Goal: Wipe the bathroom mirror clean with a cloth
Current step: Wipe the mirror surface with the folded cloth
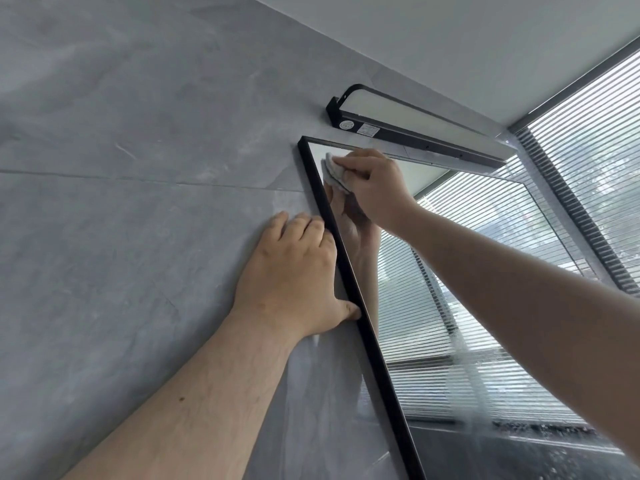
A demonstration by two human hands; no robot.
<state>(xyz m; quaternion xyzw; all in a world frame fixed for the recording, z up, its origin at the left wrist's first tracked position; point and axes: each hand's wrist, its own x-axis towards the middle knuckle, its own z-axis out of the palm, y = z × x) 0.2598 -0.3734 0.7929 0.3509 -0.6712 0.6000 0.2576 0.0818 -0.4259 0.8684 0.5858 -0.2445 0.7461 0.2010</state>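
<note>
A black-framed mirror (pixel 349 278) hangs on a grey tiled wall, and its glass (pixel 433 323) reflects window blinds. My right hand (pixel 372 183) grips a small white cloth (pixel 334 173) and presses it against the glass near the mirror's top left corner. My left hand (pixel 294 275) lies flat on the wall beside the left frame edge, fingers spread, thumb touching the frame. Wet streaks and droplets show on the lower right of the glass.
A black bar lamp (pixel 415 129) is fixed to the wall (pixel 138 168) just above the mirror's top edge. A window with horizontal blinds (pixel 595 161) stands to the right. The white ceiling (pixel 450 39) is close overhead.
</note>
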